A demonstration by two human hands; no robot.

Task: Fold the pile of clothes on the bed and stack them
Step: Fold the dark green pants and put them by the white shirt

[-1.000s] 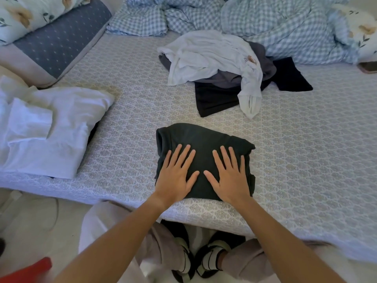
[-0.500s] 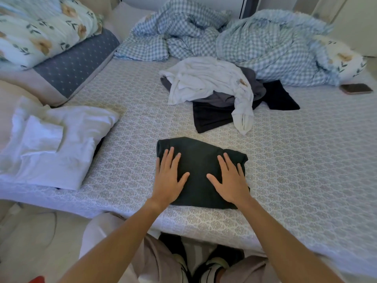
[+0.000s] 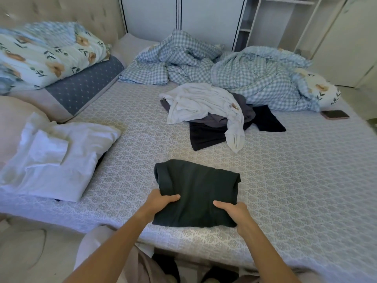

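My left hand [image 3: 161, 201] and right hand [image 3: 230, 211] pinch the folded dark green shirt [image 3: 195, 193] at the bed's [image 3: 295, 180] near edge. If I lift fast, it could flop open.

Folded dark green garment [image 3: 195, 193], a squarish bundle flat on the patterned bed [image 3: 295, 180] near its front edge. Unfolded pile of clothes [image 3: 214, 115] farther back: white shirt [image 3: 202, 103] crumpled on top of grey and black pieces. Folded white garments [image 3: 53, 160] stacked at left.
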